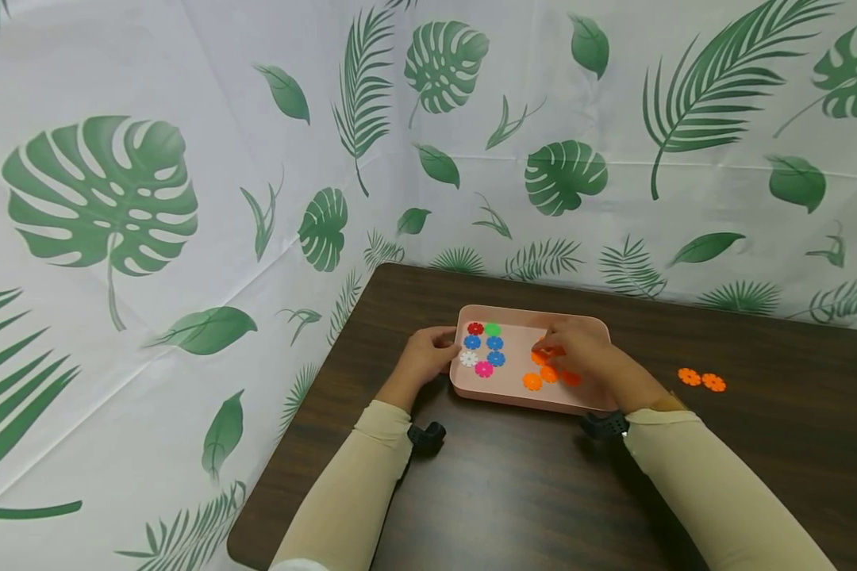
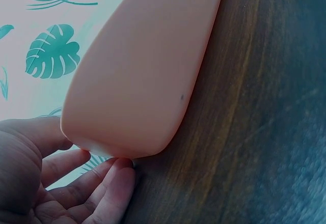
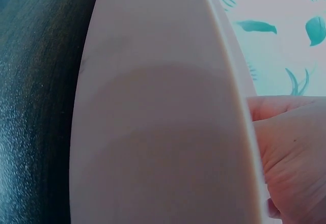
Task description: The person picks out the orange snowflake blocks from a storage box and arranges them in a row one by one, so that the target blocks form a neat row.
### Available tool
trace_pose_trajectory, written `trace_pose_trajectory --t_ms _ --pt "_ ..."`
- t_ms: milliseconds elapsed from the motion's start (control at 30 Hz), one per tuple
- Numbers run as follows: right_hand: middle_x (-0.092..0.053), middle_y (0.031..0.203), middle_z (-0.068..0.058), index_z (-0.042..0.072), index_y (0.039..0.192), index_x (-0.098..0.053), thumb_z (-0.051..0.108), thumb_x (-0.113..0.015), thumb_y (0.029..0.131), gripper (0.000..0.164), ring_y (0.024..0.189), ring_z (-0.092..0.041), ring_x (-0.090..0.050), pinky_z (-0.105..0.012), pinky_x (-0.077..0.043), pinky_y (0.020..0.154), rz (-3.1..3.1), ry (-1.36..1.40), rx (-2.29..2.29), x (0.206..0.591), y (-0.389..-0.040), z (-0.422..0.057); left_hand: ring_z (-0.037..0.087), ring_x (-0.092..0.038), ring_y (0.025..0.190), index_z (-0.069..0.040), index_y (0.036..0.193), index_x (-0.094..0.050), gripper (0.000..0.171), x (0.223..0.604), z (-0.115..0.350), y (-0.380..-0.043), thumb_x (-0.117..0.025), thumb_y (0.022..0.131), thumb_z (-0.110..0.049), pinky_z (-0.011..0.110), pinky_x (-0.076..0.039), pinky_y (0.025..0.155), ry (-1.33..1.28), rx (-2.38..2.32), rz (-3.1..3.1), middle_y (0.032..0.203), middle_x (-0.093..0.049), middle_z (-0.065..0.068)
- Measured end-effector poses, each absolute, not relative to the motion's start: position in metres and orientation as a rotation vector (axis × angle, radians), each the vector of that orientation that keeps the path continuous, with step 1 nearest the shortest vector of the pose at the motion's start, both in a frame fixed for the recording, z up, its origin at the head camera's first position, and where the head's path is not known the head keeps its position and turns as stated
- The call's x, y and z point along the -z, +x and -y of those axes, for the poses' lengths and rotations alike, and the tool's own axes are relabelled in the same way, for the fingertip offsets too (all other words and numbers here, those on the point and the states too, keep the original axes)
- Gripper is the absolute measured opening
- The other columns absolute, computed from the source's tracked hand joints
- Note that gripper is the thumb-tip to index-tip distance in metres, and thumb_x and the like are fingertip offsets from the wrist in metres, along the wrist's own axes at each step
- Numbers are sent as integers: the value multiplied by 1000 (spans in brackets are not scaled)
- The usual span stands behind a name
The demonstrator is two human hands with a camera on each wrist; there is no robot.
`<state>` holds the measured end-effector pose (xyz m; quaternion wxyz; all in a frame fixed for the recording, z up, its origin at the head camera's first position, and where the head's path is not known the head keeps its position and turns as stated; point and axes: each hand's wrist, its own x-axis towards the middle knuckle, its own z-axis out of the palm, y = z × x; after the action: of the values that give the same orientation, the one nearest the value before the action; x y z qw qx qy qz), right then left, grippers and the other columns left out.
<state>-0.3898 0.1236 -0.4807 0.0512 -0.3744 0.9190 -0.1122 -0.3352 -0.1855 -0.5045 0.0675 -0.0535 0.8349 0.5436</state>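
A shallow pink tray (image 1: 521, 396) holds small flower-shaped plastic discs. At its left end, my left hand (image 1: 426, 353) grips the tray, thumb at the rim and fingers against the outside of the end wall; the left wrist view shows this hand (image 2: 66, 178) close up. My right hand (image 1: 578, 349) reaches over the tray's right side, fingers bent down among several orange discs (image 1: 532, 381). Whether it pinches one I cannot tell. In the right wrist view the tray's side wall (image 3: 163, 132) hides the fingertips of that hand (image 3: 295, 152).
Inside the tray's left part lie a red disc (image 1: 475, 328), a green disc (image 1: 493, 329), blue discs (image 1: 495, 342), a white disc (image 1: 468, 359) and a pink disc (image 1: 484, 369). Two orange discs (image 1: 701, 379) lie on the dark wooden table (image 1: 500, 492) at right. Leaf-patterned cloth (image 1: 257, 159) hangs behind.
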Motion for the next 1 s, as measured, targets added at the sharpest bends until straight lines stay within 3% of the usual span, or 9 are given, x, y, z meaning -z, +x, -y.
trace_pose_trajectory --t_ms 267,600,1000 --pt "-65 98 -3 11 112 -81 -1 -83 83 31 94 -25 -59 -41 -56 87 -2809 -1173 319 481 -390 -122 24 -70 97 -14 142 -64 45 505 185 -335 -73 98 -19 39 -64 79 -148 -1648 -2519 118 -70 13" --pt "-64 95 -3 10 105 -80 16 -88 83 24 92 -25 -56 -46 -50 92 -2842 -1280 201 485 -392 -119 24 -69 97 -14 143 -64 45 503 186 -335 -72 99 -20 38 -64 80 -159 -1629 -2519 118 -70 13" --pt "-63 93 0 9 100 -73 21 -86 79 27 93 -25 -54 -46 -49 95 -2887 -1087 229 491 -390 -118 23 -69 98 -17 143 -64 46 505 185 -337 -73 98 -22 39 -64 81 -187 -1630 -2496 117 -69 10"
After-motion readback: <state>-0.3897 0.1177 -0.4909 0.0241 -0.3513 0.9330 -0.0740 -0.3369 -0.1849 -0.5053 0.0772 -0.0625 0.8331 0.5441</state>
